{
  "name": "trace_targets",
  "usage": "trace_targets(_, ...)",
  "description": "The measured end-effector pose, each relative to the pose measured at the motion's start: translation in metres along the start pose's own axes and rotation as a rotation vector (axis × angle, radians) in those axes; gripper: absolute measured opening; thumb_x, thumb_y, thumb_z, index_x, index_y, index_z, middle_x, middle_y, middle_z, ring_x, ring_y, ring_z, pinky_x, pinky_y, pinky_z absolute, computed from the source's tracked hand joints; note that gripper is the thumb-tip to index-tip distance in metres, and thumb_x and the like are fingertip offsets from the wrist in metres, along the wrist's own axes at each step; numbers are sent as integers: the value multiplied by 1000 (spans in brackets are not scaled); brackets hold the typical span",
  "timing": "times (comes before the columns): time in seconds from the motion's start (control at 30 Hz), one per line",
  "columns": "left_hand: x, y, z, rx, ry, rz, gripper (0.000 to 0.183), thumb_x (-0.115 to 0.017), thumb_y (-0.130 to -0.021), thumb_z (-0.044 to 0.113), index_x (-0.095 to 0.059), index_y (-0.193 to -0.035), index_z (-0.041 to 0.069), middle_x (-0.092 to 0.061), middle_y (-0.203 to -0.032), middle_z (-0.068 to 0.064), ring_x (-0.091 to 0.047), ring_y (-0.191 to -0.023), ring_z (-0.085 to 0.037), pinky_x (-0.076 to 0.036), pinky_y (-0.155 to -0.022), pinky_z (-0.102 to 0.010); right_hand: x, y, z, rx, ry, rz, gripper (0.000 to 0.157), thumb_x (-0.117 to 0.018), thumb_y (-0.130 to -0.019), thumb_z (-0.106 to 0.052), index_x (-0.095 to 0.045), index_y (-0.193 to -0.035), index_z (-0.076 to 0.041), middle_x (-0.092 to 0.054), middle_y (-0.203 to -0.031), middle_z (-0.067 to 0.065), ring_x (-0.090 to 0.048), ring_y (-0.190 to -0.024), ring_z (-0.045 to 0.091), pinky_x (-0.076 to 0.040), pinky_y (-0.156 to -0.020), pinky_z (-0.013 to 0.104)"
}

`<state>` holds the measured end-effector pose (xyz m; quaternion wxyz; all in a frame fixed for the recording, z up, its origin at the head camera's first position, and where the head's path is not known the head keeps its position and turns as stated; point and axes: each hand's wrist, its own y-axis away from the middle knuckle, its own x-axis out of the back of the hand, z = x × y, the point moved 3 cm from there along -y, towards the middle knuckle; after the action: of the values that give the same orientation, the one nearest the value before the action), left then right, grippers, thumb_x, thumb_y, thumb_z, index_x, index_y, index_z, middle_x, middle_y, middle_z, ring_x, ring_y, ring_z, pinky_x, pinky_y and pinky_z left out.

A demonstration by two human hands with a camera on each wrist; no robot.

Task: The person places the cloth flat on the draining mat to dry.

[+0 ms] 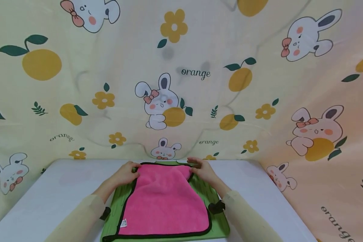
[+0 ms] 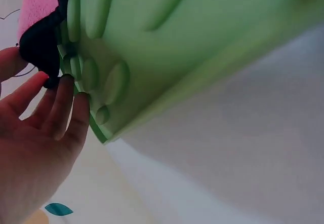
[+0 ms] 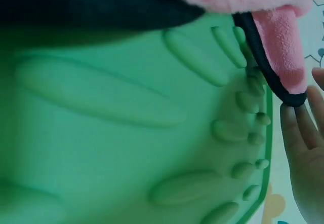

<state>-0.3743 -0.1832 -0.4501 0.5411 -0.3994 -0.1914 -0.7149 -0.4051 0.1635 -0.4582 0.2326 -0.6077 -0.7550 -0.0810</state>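
A pink plush cloth (image 1: pixel 166 198) with black edging lies spread over a green board (image 1: pixel 219 225). Long raised ridges and small bumps cover the board. At the cloth's far left corner, my left hand (image 1: pixel 125 173) pinches the black edging (image 2: pixel 43 44) between thumb and fingers, close to the board's rim. My right hand (image 1: pixel 204 171) is at the far right corner, where the cloth is partly folded. In the right wrist view, its straight fingertips touch the tip of the black-edged corner (image 3: pixel 281 57), with the thumb slightly apart from the cloth.
The board rests on a white table (image 1: pixel 254 195). Behind the table hangs a cream curtain (image 1: pixel 127 60) printed with rabbits, oranges and flowers. A small white label (image 1: pixel 123 223) shows at the cloth's near left. Black straps (image 1: pixel 216 207) are around both wrists.
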Motion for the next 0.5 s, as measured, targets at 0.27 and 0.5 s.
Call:
trace_targets(0.27,-2,5,0,37,28,35,36,-66,-96,9,-63,-126,-10,-65,-116,-25,-61,-113,-41,-50,-100,-57,0,12,5,-54,57,83,37,-71,-95,0,-66,-132,3,-68,-130,21,-71,-109,35,-60,-84,41)
trace_targets(0.5,-3,18,5,53,83,30,26,-63,-102,12,-64,-122,-5,-69,-102,-12,-64,-95,-27,-53,-81,-43,0,23,11,-108,94,81,31,-70,-97,-3,-68,-128,0,-75,-109,15,-71,-87,23,-59,-69,34)
